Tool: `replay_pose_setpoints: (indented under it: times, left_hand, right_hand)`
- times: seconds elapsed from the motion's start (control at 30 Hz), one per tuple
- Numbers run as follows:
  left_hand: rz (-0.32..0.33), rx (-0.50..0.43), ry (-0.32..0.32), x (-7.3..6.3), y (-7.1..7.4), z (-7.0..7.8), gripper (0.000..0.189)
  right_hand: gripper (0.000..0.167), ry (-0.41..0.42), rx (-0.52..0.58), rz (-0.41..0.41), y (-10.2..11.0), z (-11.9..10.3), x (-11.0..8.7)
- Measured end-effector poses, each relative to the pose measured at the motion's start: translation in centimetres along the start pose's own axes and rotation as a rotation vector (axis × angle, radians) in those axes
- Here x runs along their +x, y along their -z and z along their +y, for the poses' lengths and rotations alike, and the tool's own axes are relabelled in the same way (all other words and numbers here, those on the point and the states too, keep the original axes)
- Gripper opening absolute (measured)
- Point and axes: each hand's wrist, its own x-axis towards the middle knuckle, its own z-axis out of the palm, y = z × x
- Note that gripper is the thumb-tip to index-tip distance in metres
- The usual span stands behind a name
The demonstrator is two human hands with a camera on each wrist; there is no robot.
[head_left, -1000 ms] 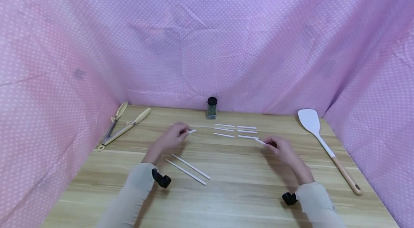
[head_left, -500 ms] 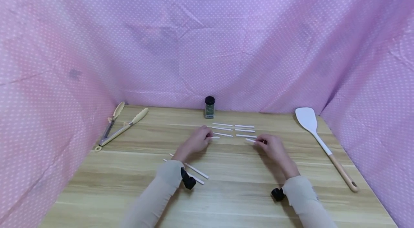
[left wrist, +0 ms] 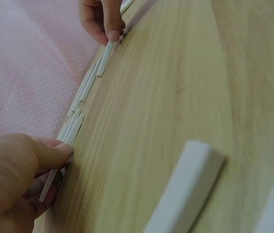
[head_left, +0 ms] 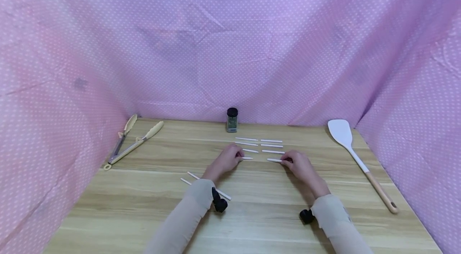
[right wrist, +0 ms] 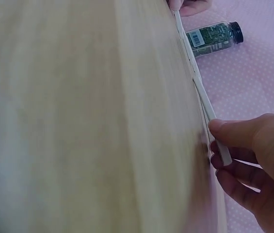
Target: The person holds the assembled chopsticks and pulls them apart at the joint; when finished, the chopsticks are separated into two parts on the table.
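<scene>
My left hand (head_left: 226, 159) pinches a short white stick (head_left: 247, 158), its thin end pointing right. Thumb and fingers of my right hand (head_left: 299, 166) grip another short white stick (head_left: 274, 160), whose free end points left. Both sticks are low at the near end of two columns of similar sticks, with a gap between them. In the right wrist view the right-hand stick (right wrist: 205, 99) passes between thumb and fingertips. The left wrist view shows the left-hand stick's rear end (left wrist: 47, 188) sticking out below the fingers. Whether the held sticks touch the table is unclear.
Two longer white sticks (head_left: 224, 195) lie under my left forearm, partly hidden. Behind the columns of short sticks (head_left: 271, 146) stands a black-capped herb jar (head_left: 232, 121). Open tongs (head_left: 130, 151) lie at the left, a white spatula (head_left: 353, 148) at the right. Pink dotted cloth (head_left: 230, 46) surrounds the wooden table.
My left hand has moved right with its stick to the near end of the left column. The right hand has shifted left, and its stick has turned roughly level with the rows.
</scene>
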Motion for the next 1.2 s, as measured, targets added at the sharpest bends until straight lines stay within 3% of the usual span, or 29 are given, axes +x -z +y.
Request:
replay_pose_setpoints:
  times: [0.3,0.77,1.2]
  left_hand:
    - [-0.003,-0.005,0.023,0.5,-0.3,0.4,0.005]
    - [-0.003,0.027,-0.016,0.8,-0.7,0.5,0.006]
    - [0.054,-0.071,-0.040,0.7,-1.2,-0.1,0.004]
  right_hand:
    - [0.005,0.069,-0.040,0.031,-0.3,0.1,0.2]
    - [0.011,0.049,-0.038,0.013,-0.3,-0.2,0.4]
    - [0.013,0.048,-0.004,0.026,-0.6,0.1,0.5]
